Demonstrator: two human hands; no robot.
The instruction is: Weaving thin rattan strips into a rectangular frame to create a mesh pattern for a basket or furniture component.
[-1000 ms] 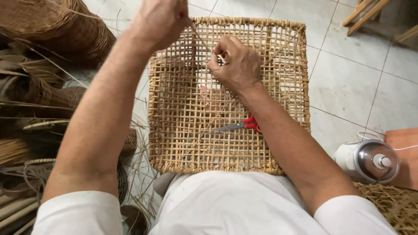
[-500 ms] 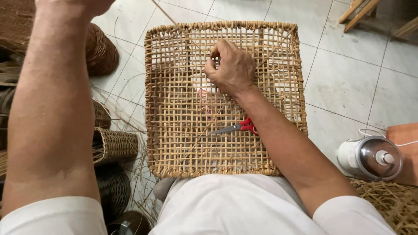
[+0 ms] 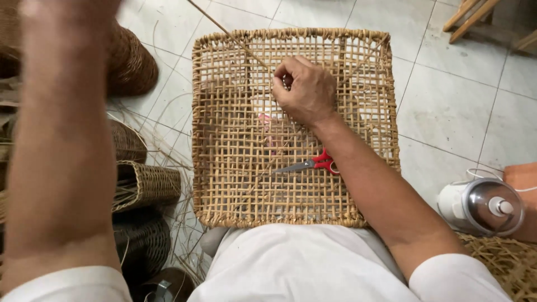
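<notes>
A person in a white shirt is sitting over a square woven rattan panel (image 3: 240,168) that is resting on the lap and reaching out above a pale tiled floor (image 3: 447,100). The right hand (image 3: 305,89) is pressing down on the upper middle of the open lattice, its fingers curled and pinching a thin rattan strand (image 3: 229,34) where it meets the weave. The strand is running taut up and to the left, out past the top edge of the frame. The left arm is lifting high along the left side, blurred, and the left hand (image 3: 67,8) is mostly cut off at the top edge; whether it is gripping the strand cannot be told. Red-handled scissors (image 3: 313,164) are lying on the panel just beside the right forearm, blades pointing left. Finished woven baskets (image 3: 142,184) are sitting stacked on the floor to the left, among loose fibres. A white and grey round appliance (image 3: 481,206) is standing on the floor at the right, well apart from the panel.
</notes>
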